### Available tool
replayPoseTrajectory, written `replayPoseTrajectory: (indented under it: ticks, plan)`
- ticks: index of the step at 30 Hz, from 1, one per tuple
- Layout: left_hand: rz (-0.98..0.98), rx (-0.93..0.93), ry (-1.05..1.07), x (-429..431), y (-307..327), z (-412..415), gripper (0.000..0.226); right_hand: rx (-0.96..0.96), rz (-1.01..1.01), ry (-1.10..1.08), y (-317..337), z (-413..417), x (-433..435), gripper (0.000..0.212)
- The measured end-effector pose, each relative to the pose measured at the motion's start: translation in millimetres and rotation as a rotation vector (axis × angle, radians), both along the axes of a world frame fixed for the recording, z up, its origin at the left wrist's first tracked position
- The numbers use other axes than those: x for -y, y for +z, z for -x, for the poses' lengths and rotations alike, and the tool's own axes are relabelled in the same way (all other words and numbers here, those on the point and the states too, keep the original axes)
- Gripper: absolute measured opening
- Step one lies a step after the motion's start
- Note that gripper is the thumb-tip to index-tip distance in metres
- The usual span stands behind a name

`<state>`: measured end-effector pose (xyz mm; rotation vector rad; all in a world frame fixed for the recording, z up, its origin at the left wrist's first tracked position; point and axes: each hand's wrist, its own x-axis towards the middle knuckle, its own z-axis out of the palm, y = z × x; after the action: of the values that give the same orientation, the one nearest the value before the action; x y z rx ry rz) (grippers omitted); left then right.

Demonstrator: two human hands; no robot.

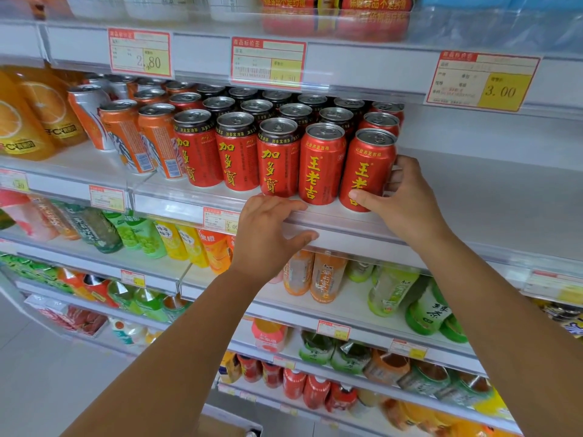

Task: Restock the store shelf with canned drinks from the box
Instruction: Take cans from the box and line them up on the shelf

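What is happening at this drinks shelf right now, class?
A person is stocking red cans. The right hand grips the rightmost front can, standing upright at the end of the row. The left hand rests on the shelf edge, holding nothing. To the right of that can the shelf is bare.

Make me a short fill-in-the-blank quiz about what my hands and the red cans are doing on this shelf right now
1. The right hand grips the ____ red can in the front row.
2. The left hand rests on the shelf's front ____.
3. The yellow price tag above the bare shelf space reads ____.

Missing words: rightmost; edge; 3.00
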<state>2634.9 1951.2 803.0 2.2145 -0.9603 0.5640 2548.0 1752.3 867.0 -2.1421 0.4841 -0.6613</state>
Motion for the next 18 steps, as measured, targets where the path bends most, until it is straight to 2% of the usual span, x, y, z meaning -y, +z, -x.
replayPoseTrajectory:
  ticks: [1, 3, 5, 6, 8, 9, 11, 14, 16, 18]
  plan:
    - [0.024, -0.030, -0.026, -1.6, 1.6, 0.4, 0.047, 0.069, 0.007, -0.036, -1.8, 2.7, -2.1, 0.069]
    - [0.124, -0.084, -0.067, -9.2, 3.0, 4.4, 0.047, 0.334, 0.036, -0.127, -7.1, 13.6, -10.8, 0.053]
    - [0.222, -0.048, -0.081, -23.5, 0.7, 14.2, 0.042, 0.597, 0.059, -0.146, -14.6, 29.8, -28.2, 0.035]
    - [0.241, -0.025, -0.086, -33.2, -5.0, 20.9, 0.038, 0.656, 0.074, -0.099, -23.0, 37.6, -39.6, 0.032]
    - [0.236, -0.077, -0.090, -57.8, -30.4, 33.7, 0.031, 0.633, 0.086, 0.071, -45.7, 50.5, -68.6, 0.035]
    - [0.222, -0.181, -0.078, -72.2, -45.5, 40.2, 0.030, 0.560, 0.072, 0.165, -60.9, 54.3, -83.2, 0.034]
    - [0.167, -0.508, 0.020, -104.4, -85.6, 50.8, 0.027, 0.329, 0.005, 0.331, -97.0, 58.5, -112.6, 0.024]
    - [0.033, -0.958, 0.277, -163.5, -162.0, 67.6, 0.031, -0.135, -0.125, 0.467, -164.1, 58.6, -149.7, 0.021]
    - [-0.017, -1.134, 0.431, -203.9, -209.2, 86.0, 0.032, -0.410, -0.151, 0.536, -214.0, 56.0, -167.9, 0.023]
    - [0.031, -1.297, 0.551, -238.0, -251.1, 108.1, 0.023, -0.641, -0.152, 0.593, -263.7, 51.9, -183.5, 0.025]
